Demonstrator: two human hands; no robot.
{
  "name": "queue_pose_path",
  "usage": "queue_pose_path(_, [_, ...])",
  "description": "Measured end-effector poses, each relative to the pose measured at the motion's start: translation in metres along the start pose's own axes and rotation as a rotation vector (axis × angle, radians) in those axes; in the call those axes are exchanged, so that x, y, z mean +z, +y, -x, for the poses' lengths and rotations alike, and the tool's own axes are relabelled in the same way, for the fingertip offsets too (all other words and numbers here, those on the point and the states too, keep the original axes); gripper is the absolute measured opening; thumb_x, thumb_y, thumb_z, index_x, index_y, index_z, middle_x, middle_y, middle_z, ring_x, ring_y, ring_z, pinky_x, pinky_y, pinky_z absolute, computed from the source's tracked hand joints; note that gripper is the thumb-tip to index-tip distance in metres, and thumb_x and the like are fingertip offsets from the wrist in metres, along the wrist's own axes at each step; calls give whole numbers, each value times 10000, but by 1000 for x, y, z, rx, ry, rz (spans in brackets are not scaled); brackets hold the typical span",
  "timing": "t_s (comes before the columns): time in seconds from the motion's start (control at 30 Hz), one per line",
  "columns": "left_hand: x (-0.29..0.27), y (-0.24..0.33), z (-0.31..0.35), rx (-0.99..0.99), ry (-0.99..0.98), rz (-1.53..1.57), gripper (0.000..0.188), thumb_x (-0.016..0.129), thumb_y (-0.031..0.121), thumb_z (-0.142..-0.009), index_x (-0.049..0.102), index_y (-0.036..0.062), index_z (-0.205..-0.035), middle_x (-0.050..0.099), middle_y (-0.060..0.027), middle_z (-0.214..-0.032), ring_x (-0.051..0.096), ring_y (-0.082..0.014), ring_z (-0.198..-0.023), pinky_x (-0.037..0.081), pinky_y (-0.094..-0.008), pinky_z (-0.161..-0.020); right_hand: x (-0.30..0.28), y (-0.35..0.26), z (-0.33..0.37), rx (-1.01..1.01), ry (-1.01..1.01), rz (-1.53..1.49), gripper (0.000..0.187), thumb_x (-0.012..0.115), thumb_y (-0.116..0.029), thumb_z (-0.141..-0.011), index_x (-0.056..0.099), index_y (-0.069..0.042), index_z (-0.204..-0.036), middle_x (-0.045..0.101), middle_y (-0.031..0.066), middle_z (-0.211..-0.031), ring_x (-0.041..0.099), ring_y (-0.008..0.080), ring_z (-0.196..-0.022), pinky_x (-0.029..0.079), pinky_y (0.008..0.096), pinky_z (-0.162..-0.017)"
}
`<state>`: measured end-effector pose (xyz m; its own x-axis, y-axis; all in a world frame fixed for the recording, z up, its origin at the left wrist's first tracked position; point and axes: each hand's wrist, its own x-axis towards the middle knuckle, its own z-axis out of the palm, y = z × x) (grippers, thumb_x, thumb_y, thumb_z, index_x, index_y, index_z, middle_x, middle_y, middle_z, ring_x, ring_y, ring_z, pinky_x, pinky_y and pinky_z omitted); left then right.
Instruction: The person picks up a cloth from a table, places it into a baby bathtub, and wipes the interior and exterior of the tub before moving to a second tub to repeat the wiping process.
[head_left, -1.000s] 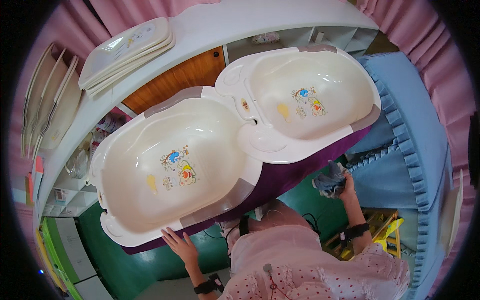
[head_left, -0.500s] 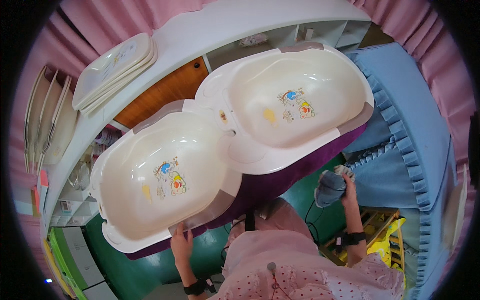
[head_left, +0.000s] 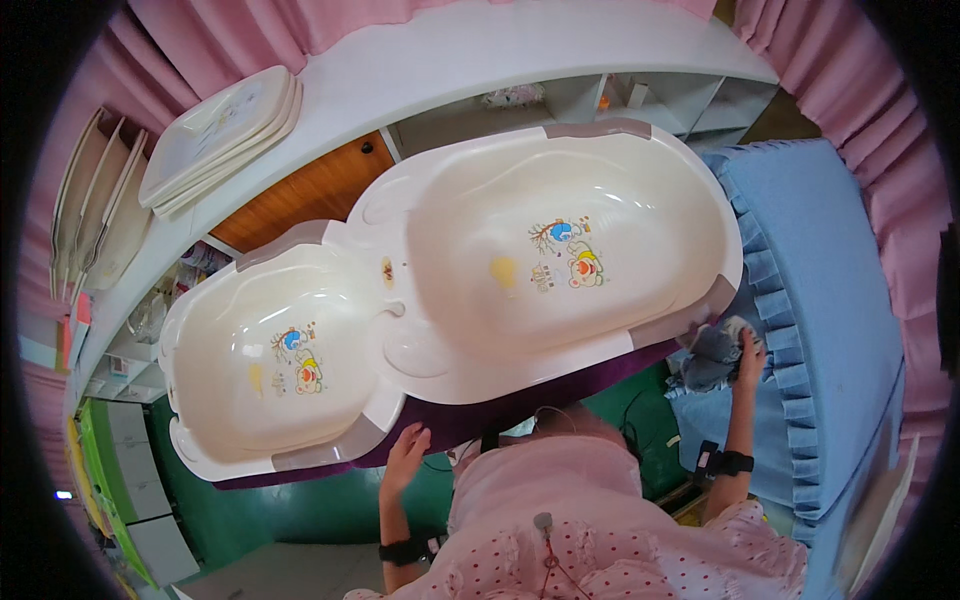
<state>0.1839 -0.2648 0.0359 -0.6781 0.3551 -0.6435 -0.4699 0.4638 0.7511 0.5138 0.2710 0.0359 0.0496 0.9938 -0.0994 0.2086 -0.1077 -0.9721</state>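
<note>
Two white baby bathtubs lie end to end in front of me, with cartoon pictures on their floors. My right hand (head_left: 750, 358) grips a bunched grey-blue cloth (head_left: 708, 362) by its pale edge, beside the near right corner of the right bathtub (head_left: 480, 240). Whether the cloth touches that corner I cannot tell. My left hand (head_left: 403, 456) is open, its fingers loosely bent, just off the near edge of the left bathtub (head_left: 240, 370). A purple cloth (head_left: 450, 424) shows under both tubs, close to my left fingers.
Behind the tubs curves a white counter (head_left: 430, 75) with shelves and a wooden door (head_left: 300, 195). Stacked white trays (head_left: 220, 135) stand on its left part. A blue frilled cover (head_left: 830, 260) drapes the furniture at right. Green floor (head_left: 225, 510) shows below.
My left hand has come off the left tub's rim and moved a little right. My right hand has carried the cloth right, toward the right tub's corner. The view has shifted rightward.
</note>
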Motion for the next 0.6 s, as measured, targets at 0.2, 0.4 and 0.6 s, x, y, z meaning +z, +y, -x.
queue_pose_path(0.2, [35,-11,-53,159,55,1116,490,496,343,-847,375,73,-1238,452,-94,-1224,432,-222,-1118,371,-401,-909,30,-37,-56,40,-198,217,542,609,-341,-766,494,54,-1119,549,143,-1076,525,237,-951,407,341,-805])
queue_pose_path(0.4, [78,36,-81,208,45,1329,407,507,181,-845,408,16,-1203,499,-138,-1163,491,-274,-1059,391,-409,-918,28,34,-115,157,-329,76,499,584,-348,-761,518,6,-1107,558,126,-1034,556,249,-877,463,360,-706])
queue_pose_path(0.6, [89,54,-50,315,79,1304,444,537,32,-797,379,-32,-1206,497,-161,-1153,492,-282,-1059,396,-393,-925,30,31,-104,511,-641,-529,613,406,-473,-846,326,-66,-1298,383,113,-1298,374,301,-1178,324,426,-967])
